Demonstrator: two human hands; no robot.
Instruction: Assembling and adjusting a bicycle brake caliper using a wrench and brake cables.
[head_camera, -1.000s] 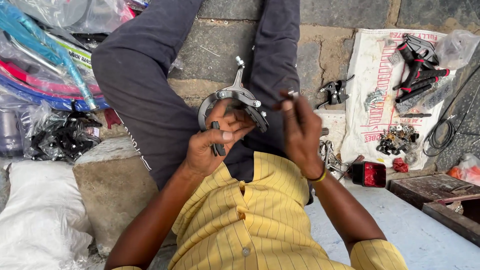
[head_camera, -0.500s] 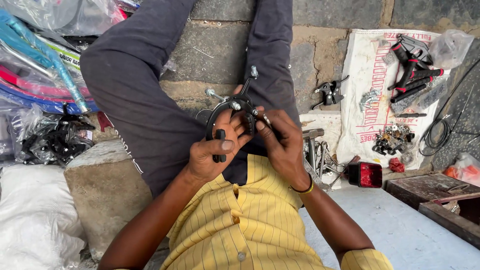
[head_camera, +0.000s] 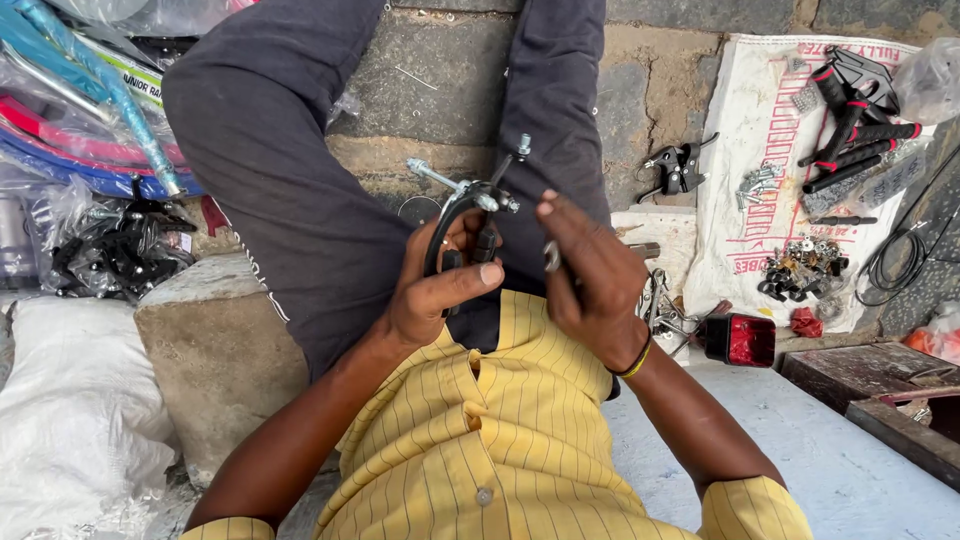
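Note:
My left hand (head_camera: 438, 290) grips a bicycle brake caliper (head_camera: 462, 208), a curved black-and-silver metal piece with a bolt sticking out at its top. It is held above my lap, over dark trousers. My right hand (head_camera: 588, 280) is raised just right of the caliper, fingers bent, pinching a small shiny metal part (head_camera: 551, 256) close to the caliper's arm. A thin bangle sits on my right wrist. My yellow striped shirt fills the bottom of the view.
A white printed sack (head_camera: 770, 190) at the right carries black and red handle grips (head_camera: 855, 110), loose bolts and small nuts. A brake lever (head_camera: 677, 170) and a red reflector (head_camera: 740, 340) lie nearby. Wrapped bicycle frames (head_camera: 90, 130) lean at the left, beside a stone block (head_camera: 215, 350).
My right hand has come in from the right to meet the caliper. The caliper has been turned in my left hand, its bolt now pointing up.

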